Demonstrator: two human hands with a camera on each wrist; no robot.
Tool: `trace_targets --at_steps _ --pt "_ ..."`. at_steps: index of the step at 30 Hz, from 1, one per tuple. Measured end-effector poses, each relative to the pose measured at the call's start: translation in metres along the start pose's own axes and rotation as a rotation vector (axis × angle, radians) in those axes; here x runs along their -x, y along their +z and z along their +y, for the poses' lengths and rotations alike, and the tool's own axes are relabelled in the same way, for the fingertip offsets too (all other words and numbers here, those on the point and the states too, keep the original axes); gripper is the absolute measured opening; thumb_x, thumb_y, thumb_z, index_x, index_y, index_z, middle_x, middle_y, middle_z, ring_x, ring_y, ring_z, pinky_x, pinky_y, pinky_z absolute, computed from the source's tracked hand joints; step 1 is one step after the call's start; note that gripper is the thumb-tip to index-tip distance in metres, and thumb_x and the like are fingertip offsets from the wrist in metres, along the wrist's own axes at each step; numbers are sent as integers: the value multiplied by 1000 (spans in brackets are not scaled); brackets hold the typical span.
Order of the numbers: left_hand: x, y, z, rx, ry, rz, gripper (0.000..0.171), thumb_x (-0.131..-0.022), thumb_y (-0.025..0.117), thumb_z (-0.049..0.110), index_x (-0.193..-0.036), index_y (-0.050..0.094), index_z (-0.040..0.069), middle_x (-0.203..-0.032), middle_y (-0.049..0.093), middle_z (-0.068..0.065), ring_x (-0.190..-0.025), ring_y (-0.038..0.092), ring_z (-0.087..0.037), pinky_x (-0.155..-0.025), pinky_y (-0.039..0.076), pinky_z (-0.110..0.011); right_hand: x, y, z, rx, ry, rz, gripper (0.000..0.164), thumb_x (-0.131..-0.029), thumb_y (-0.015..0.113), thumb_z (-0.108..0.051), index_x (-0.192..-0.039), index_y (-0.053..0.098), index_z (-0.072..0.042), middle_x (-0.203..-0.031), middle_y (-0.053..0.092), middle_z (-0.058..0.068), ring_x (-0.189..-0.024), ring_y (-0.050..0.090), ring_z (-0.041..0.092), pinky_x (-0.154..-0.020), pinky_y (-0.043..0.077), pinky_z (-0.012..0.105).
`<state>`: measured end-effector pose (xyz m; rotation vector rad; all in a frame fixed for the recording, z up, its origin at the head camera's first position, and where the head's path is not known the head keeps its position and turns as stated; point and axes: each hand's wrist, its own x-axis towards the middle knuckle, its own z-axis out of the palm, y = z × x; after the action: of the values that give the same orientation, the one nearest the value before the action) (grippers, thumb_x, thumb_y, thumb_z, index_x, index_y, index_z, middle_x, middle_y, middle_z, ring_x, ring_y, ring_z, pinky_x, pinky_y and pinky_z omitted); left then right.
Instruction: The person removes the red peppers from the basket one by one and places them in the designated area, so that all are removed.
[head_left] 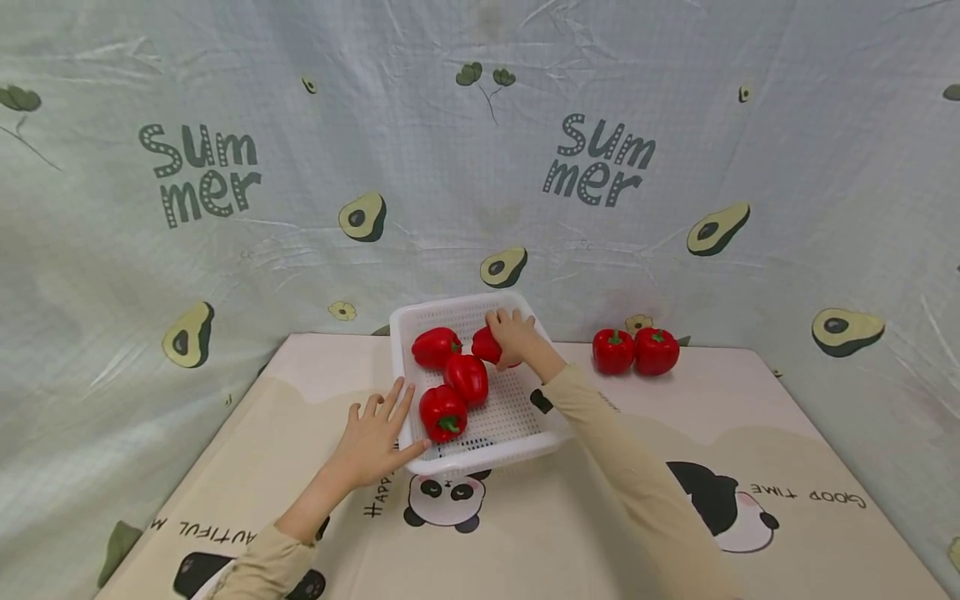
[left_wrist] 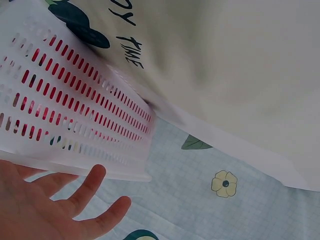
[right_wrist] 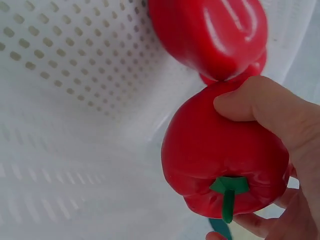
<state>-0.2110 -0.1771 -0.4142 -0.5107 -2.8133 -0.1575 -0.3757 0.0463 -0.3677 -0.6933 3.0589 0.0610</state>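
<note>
A white perforated plastic basket [head_left: 480, 460] stands on the table. My right hand [head_left: 517, 337] reaches into its far right part and grips a red bell pepper [right_wrist: 220, 145], thumb on its side and the green stem facing the wrist camera. Three more red bell peppers lie along the basket's left half: one at the back [head_left: 435, 348], one in the middle [head_left: 467, 381] and one at the front [head_left: 442, 410], its stem toward me. At the basket's left side, my left hand [head_left: 371, 442] has its fingers spread, the thumb at the front left rim.
Two more red bell peppers [head_left: 613, 351] [head_left: 656, 351] sit side by side at the table's back right, outside the basket. The table [head_left: 540, 542] has a cream cloth printed with pandas. Behind it hangs a pale curtain [head_left: 435, 125] with avocado prints.
</note>
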Motion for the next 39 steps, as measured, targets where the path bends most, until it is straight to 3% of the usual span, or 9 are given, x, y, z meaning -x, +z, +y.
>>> trace_targets --at_steps 8,21,32,39 --pt "-1 1 0 0 -1 -1 79 -78 51 54 -138 32 6 -144 30 -16 -111 40 -36 -87 31 -59 14 -17 1 29 -69 29 78 -66 76 -30 -126 30 -9 -124 40 13 -114 37 35 -91 35 57" --pt "0 0 1 -8 5 -2 80 -79 51 54 -138 31 6 -144 29 -16 -112 39 -35 -87 31 -58 51 -42 14 26 -207 105 73 -66 74 -30 -126 36 -12 -118 43 10 -110 40 33 -84 41 51" --pt "-1 1 0 -4 -2 -11 80 -79 51 54 -139 30 6 -144 29 -17 -114 39 -36 -89 30 -60 88 -47 37 -20 -302 221 65 -64 75 -28 -121 45 -16 -114 45 11 -105 40 32 -79 43 49" --pt "-1 2 0 -10 -5 -9 80 -78 51 55 -139 31 6 -144 29 -17 -113 39 -36 -89 30 -59 105 -42 52 -33 -311 273 69 -60 78 -26 -121 46 -16 -115 47 10 -105 40 30 -80 45 48"
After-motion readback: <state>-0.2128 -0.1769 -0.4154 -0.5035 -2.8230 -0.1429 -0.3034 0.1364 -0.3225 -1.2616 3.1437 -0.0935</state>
